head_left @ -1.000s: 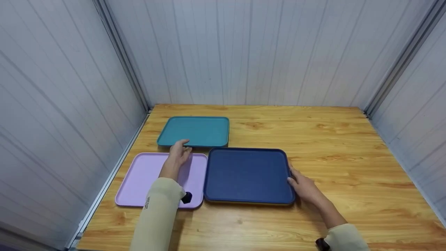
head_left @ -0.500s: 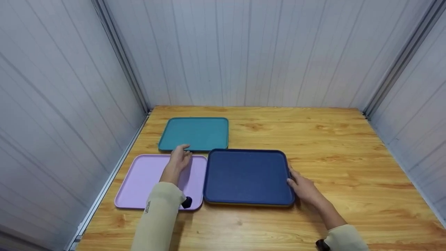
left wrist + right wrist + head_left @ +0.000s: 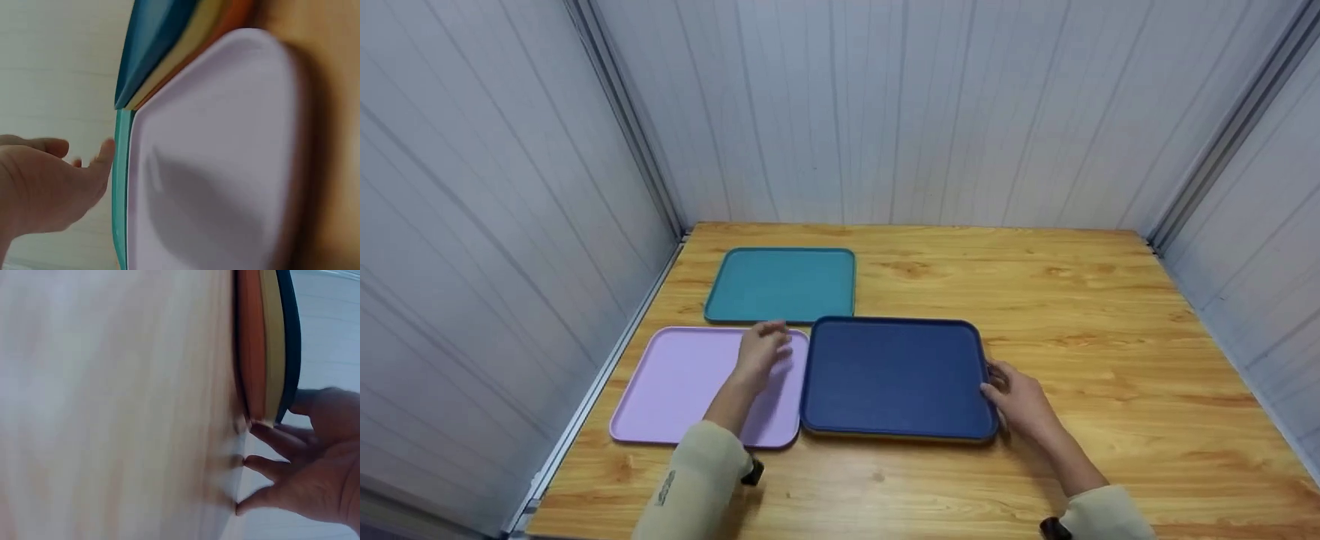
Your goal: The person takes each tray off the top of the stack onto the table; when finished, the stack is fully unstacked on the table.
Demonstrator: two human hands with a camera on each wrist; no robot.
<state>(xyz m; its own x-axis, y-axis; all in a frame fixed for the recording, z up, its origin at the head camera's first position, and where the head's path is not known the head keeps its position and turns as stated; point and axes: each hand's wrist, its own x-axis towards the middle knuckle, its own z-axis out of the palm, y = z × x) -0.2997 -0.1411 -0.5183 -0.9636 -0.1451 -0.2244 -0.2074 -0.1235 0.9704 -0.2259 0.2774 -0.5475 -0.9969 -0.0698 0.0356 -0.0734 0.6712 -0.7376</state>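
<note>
My left hand hovers above the far right part of a lilac tray, fingers loosely bent around nothing. Just beyond its fingertips a teal tray lies flat on the table. To the right is a stack with a navy blue tray on top. Beneath it, the right wrist view shows a yellow tray and an orange tray. My right hand holds the stack's right edge, thumb at the navy rim and a fingertip by the bottom tray. Its other fingertips reach the table.
The wooden table extends to the right of the stack and behind it. White panel walls enclose it at the back and both sides. The lilac tray sits close against the stack's left edge.
The teal tray's near edge has come down onto the table. My left hand has let go of it and drawn slightly back and right. My right hand stays at the stack.
</note>
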